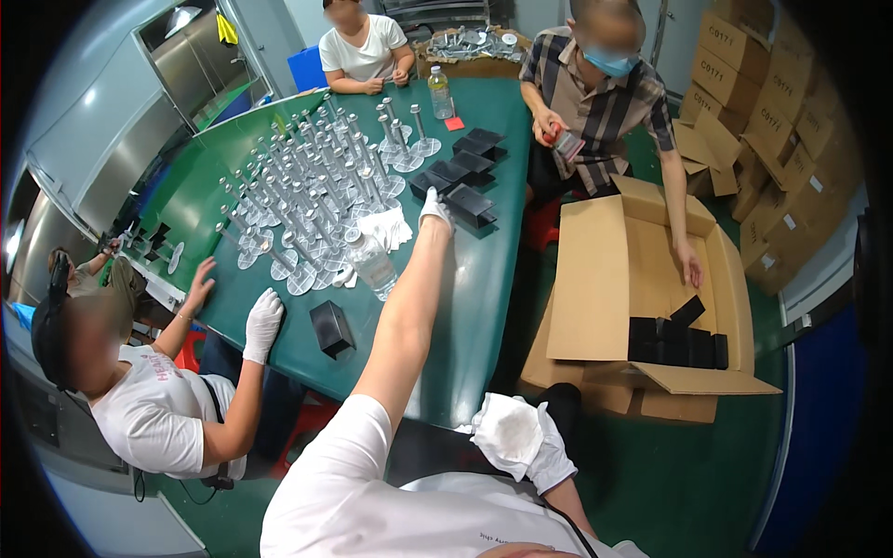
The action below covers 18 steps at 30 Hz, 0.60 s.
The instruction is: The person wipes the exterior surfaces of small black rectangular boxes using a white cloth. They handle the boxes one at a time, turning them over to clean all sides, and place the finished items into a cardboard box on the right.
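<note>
My left hand (434, 210), in a white glove, reaches far across the table to a group of black boxes. Its fingers are pressed together at the near edge of one black box (430, 182); another black box (471, 205) lies just to the right. Close to my body, my right hand (551, 458), also gloved in white, holds a bunched white cloth (508, 430). The fingers are partly hidden behind the cloth. Left of my outstretched forearm, a single black box (331, 329) stands on the green tabletop.
Many upright metal posts on clear round bases (321, 186) crowd the green table (456, 325). Plastic bottles (372, 265) (439, 93) stand there. A co-worker (595, 102) holds a red-handled tool over an open carton (591, 288) with black boxes. Other people sit left (167, 400) and far (363, 51).
</note>
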Tool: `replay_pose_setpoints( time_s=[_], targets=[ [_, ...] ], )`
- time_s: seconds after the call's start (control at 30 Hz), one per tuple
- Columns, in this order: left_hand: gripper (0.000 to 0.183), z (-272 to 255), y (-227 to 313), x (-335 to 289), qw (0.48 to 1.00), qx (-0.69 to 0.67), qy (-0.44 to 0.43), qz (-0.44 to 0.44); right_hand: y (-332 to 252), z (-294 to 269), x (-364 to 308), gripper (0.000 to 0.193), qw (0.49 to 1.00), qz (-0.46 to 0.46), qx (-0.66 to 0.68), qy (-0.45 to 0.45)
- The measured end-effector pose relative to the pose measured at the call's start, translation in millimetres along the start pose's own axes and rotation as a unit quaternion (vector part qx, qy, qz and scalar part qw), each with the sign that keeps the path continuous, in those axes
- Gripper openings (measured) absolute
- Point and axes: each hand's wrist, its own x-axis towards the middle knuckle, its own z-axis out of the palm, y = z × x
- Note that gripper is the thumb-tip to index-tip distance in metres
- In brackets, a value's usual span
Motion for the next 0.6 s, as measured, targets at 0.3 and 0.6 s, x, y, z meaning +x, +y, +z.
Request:
replay_pose_setpoints(
  time_s=[0.3, 0.6],
  targets=[
    [0.038, -23, 5, -20, 0.979, -0.148, 0.036, 0.136, 7, -4, 6, 0.041, 0.993, 0.009, -0.109, 0.037],
    [0.012, -136, -84, -338, 0.977, -0.023, -0.016, 0.21, -37, 36, 42, 0.06, 0.993, -0.088, -0.073, -0.03]
  ],
)
